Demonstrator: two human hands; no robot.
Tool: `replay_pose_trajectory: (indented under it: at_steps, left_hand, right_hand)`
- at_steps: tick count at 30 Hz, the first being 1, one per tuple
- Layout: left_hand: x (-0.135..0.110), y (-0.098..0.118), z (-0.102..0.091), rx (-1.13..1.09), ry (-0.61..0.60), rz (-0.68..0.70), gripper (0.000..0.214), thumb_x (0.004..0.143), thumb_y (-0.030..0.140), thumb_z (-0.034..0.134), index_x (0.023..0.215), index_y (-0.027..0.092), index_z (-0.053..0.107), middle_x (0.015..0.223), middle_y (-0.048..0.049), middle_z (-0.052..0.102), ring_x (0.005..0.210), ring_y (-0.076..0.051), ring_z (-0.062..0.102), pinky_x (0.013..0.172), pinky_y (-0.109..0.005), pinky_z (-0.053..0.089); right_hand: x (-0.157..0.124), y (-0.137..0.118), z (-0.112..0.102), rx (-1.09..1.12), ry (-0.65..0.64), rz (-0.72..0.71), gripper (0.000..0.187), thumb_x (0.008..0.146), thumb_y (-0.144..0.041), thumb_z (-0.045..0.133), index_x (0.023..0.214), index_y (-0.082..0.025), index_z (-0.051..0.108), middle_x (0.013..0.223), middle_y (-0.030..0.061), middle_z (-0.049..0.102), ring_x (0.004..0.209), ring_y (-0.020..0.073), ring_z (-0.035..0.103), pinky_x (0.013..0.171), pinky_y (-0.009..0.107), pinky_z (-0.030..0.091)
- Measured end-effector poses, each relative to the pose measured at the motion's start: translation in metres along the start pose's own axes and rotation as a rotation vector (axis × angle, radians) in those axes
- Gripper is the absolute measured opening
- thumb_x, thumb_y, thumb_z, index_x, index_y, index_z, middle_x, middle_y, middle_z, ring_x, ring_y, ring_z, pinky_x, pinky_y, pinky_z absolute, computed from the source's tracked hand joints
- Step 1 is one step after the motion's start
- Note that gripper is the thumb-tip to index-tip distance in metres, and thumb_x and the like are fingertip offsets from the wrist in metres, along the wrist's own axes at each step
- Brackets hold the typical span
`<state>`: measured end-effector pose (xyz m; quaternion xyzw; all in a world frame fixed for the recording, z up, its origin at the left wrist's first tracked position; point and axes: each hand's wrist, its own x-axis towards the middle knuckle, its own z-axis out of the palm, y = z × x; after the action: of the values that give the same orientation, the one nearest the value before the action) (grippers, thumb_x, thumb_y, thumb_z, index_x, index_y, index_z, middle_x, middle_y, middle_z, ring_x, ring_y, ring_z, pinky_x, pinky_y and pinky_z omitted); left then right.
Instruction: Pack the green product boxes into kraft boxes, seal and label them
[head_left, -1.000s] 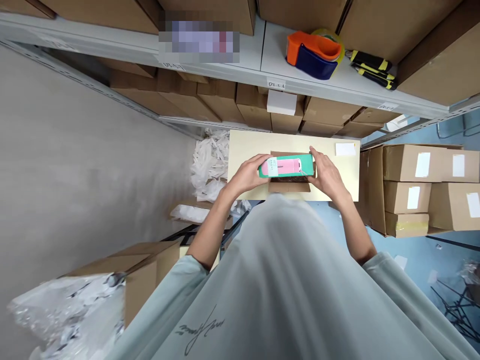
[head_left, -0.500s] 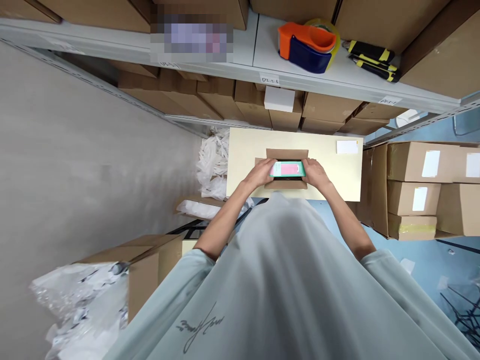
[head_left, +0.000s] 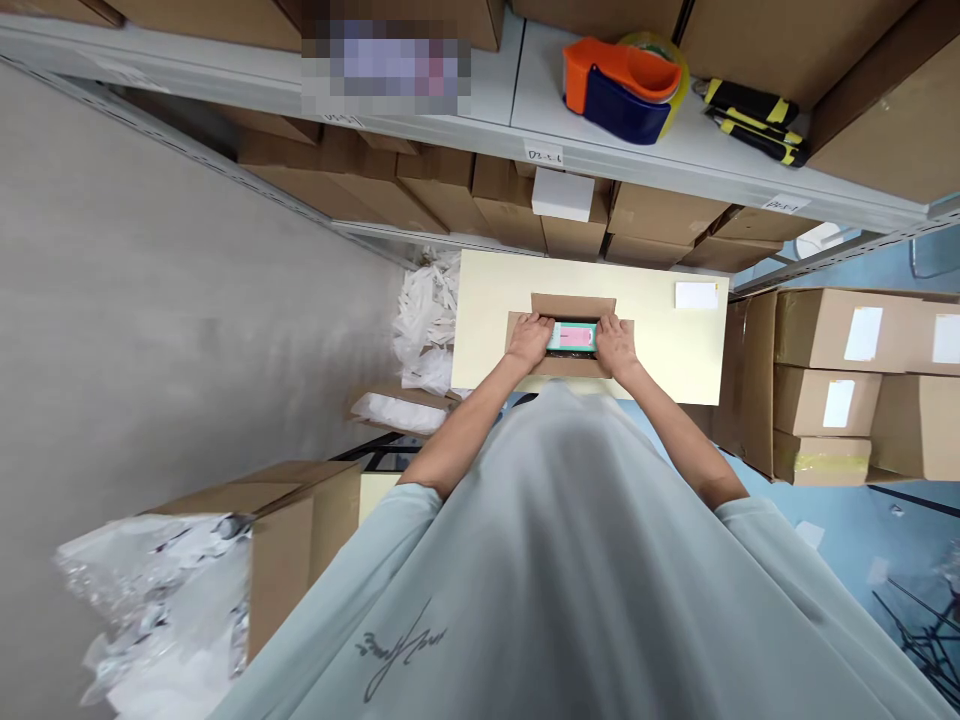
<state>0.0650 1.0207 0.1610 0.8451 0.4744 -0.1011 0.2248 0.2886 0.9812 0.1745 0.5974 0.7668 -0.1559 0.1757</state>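
A small open cardboard box (head_left: 573, 304) with its flaps spread stands on the cream table (head_left: 487, 290). Inside its opening lies a slim pink-and-green package (head_left: 574, 337), flat, with dark contents or shadow along its near side. My left hand (head_left: 530, 341) has its fingers curled over the package's left end, at the box's left side. At the opposite end, the fingers of my right hand (head_left: 616, 346) bend over the package and the box's right side. The fingertips are partly hidden.
On the shelf above are an orange-and-blue tape dispenser (head_left: 622, 90) and black-and-yellow utility knives (head_left: 757, 120). A white label (head_left: 696, 295) lies on the table's far right. Stacked cartons (head_left: 825, 330) stand to the right; plastic bags (head_left: 427, 320) lie to the left.
The pink-and-green package has gone lower into the cardboard box. Both hands have shifted from holding its ends to lying over them, with the fingers bent downward.
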Motion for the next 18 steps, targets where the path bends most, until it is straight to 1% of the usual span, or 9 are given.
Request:
replay_pose_trajectory:
  at_steps: [3, 7, 12, 14, 16, 17, 18]
  left_hand:
    - [0.001, 0.004, 0.002, 0.018, 0.003, -0.018, 0.053, 0.084, -0.003, 0.059, 0.134, 0.005, 0.073, 0.132, -0.0280, 0.077, 0.134, -0.042, 0.062, 0.115, -0.055, 0.045]
    - [-0.002, 0.003, 0.006, -0.011, 0.006, 0.001, 0.052, 0.082, 0.000, 0.064, 0.134, 0.007, 0.074, 0.132, -0.0283, 0.076, 0.134, -0.043, 0.062, 0.112, -0.055, 0.046]
    - [-0.001, 0.004, 0.011, -0.005, 0.039, -0.011, 0.052, 0.086, 0.004, 0.064, 0.137, 0.008, 0.073, 0.132, -0.0281, 0.076, 0.135, -0.044, 0.061, 0.114, -0.058, 0.047]
    - [0.000, 0.005, 0.011, -0.013, 0.031, -0.027, 0.053, 0.086, 0.004, 0.066, 0.138, 0.008, 0.073, 0.133, -0.0280, 0.076, 0.135, -0.044, 0.061, 0.115, -0.059, 0.047]
    - [-0.004, 0.004, 0.010, -0.074, 0.042, -0.013, 0.056, 0.084, 0.006, 0.071, 0.140, 0.009, 0.074, 0.138, -0.0261, 0.075, 0.138, -0.044, 0.061, 0.117, -0.058, 0.048]
    - [-0.009, 0.002, 0.010, -0.128, 0.076, -0.003, 0.058, 0.084, 0.007, 0.073, 0.141, 0.011, 0.074, 0.142, -0.0241, 0.074, 0.139, -0.042, 0.061, 0.118, -0.056, 0.049]
    - [-0.016, 0.000, 0.009, -0.192, 0.140, -0.006, 0.058, 0.086, 0.010, 0.074, 0.144, 0.014, 0.073, 0.147, -0.0216, 0.072, 0.141, -0.041, 0.061, 0.121, -0.054, 0.048]
  right_hand:
    - [0.000, -0.002, 0.001, 0.014, -0.026, 0.015, 0.053, 0.099, -0.013, 0.058, 0.150, 0.000, 0.067, 0.147, 0.0321, 0.066, 0.138, 0.0422, 0.053, 0.113, 0.049, 0.043]
    - [0.004, -0.006, 0.001, 0.035, -0.049, 0.069, 0.045, 0.103, -0.015, 0.056, 0.143, -0.004, 0.074, 0.140, 0.0322, 0.069, 0.135, 0.0414, 0.053, 0.110, 0.050, 0.043]
    - [0.006, -0.009, -0.001, 0.049, 0.001, 0.061, 0.045, 0.104, -0.008, 0.047, 0.138, -0.002, 0.077, 0.137, 0.0326, 0.070, 0.134, 0.0410, 0.053, 0.107, 0.052, 0.044]
    - [0.001, -0.005, -0.002, 0.071, 0.014, 0.042, 0.044, 0.103, -0.007, 0.051, 0.140, -0.002, 0.075, 0.137, 0.0317, 0.071, 0.135, 0.0411, 0.053, 0.109, 0.052, 0.045]
    - [-0.009, 0.004, -0.002, 0.137, 0.047, -0.004, 0.045, 0.101, -0.012, 0.061, 0.144, -0.003, 0.072, 0.142, 0.0297, 0.070, 0.137, 0.0413, 0.054, 0.113, 0.053, 0.045]
    - [-0.017, 0.010, -0.001, 0.188, 0.090, -0.021, 0.048, 0.101, -0.015, 0.065, 0.147, -0.005, 0.070, 0.147, 0.0282, 0.069, 0.137, 0.0411, 0.055, 0.115, 0.053, 0.046]
    - [-0.025, 0.016, 0.001, 0.247, 0.152, -0.018, 0.051, 0.101, -0.019, 0.067, 0.150, -0.007, 0.068, 0.152, 0.0268, 0.067, 0.138, 0.0407, 0.055, 0.116, 0.053, 0.046]
